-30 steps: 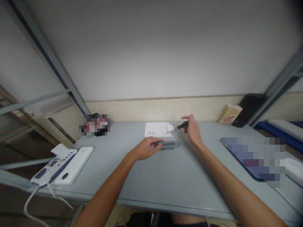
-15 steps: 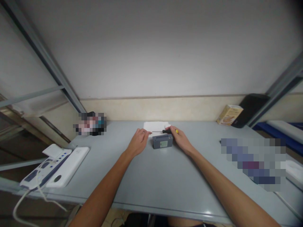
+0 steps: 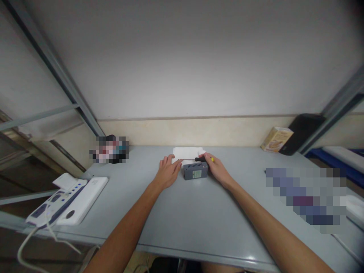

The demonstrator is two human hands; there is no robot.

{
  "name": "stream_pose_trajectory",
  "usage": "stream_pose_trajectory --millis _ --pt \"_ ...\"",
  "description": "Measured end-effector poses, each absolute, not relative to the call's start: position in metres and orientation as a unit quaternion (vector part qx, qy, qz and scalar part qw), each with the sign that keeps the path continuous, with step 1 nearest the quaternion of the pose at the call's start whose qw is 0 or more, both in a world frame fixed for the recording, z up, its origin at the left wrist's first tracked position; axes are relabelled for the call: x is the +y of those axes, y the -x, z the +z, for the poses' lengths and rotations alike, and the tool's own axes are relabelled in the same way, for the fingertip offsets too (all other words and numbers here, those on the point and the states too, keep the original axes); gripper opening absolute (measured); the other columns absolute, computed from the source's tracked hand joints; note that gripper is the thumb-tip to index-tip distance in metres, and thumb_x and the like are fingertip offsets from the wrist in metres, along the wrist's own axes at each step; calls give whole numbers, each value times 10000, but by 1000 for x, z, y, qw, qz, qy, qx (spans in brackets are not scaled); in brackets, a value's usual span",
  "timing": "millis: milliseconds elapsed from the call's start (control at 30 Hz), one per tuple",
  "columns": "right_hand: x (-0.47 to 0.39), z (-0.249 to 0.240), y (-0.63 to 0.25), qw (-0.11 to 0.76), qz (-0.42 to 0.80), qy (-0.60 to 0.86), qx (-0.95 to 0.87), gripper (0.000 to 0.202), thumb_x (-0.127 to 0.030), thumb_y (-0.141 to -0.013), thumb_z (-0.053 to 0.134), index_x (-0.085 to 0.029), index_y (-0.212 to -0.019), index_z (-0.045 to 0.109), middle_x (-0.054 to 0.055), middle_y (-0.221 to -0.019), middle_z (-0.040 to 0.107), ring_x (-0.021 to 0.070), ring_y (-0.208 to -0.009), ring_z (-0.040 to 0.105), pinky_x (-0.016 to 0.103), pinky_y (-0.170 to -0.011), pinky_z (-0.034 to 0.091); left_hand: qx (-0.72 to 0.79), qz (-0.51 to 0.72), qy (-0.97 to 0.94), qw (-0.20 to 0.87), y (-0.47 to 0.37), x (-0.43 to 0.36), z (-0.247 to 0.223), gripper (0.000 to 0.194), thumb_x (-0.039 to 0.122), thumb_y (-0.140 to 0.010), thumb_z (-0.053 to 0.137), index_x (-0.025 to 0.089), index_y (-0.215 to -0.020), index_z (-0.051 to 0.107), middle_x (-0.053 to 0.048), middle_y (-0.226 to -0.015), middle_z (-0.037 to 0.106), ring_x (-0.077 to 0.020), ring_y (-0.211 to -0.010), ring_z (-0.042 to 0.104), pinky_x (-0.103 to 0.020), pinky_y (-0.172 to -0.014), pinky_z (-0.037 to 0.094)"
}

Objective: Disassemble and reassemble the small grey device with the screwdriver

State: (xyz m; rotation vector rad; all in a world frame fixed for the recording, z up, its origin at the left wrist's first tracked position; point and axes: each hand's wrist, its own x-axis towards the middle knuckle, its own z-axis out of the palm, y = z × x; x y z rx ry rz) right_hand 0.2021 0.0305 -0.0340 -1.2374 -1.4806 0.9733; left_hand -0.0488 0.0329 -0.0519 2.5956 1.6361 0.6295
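A dark grey box (image 3: 195, 171) with a slotted top and a pale label stands on the table. Behind it, my right hand (image 3: 214, 165) is closed round a screwdriver (image 3: 200, 159) with a black and yellow handle, its thin shaft pointing left. To the left of the box, my left hand (image 3: 168, 171) has its fingers spread, with the thumb or index finger by the shaft's tip. White paper (image 3: 187, 152) lies flat behind the box, partly under the tool.
On the grey table (image 3: 182, 220), a power strip (image 3: 54, 201) and a white slab-like device (image 3: 85, 201) lie left. A yellow box (image 3: 276, 139) and a black case (image 3: 303, 132) stand back right. Blurred items occupy both sides.
My left hand's fingers have spread apart, and the hand sits slightly further left. My right hand still holds the screwdriver in nearly the same place.
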Motion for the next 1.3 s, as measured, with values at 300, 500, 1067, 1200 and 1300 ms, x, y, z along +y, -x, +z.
stream_pose_trajectory --millis 300,500,1067,1200,1300 --pt "28 -33 -203 483 407 513 -581 602 -732 -914 451 -204 -1015 722 39 -855 720 194 -718 596 298 -662 435 526 201 -827 -1 49 34 -54 452 414 -1086 279 329 -1386 607 -117 -1323 491 -290 -1168 442 -464 -970 385" --pt "30 -32 -208 509 442 524 -521 653 -778 -880 456 -200 -1025 724 36 -751 699 157 -579 529 279 -560 376 527 207 -824 13 49 33 -51 444 414 -1087 287 317 -1353 628 -109 -1311 508 -285 -1166 449 -459 -971 379" --pt "23 -22 -212 523 516 470 -489 583 -717 -889 514 -172 -953 711 -19 -593 563 133 -539 452 271 -559 301 489 312 -814 44 42 32 -39 214 369 -1028 550 268 -1071 734 -48 -1070 671 -237 -1051 502 -396 -935 360" --pt "23 -24 -213 519 524 465 -490 580 -715 -892 512 -172 -955 707 -15 -605 571 132 -538 452 270 -556 302 489 319 -811 43 42 32 -38 182 362 -1011 588 258 -1028 737 -48 -1054 679 -241 -1048 507 -397 -925 354" --pt "24 -26 -214 516 527 463 -492 583 -716 -893 506 -173 -963 709 -13 -616 573 135 -540 450 272 -557 305 492 321 -808 43 42 33 -38 169 357 -1006 600 256 -1008 735 -42 -1042 682 -237 -1040 514 -394 -915 351"
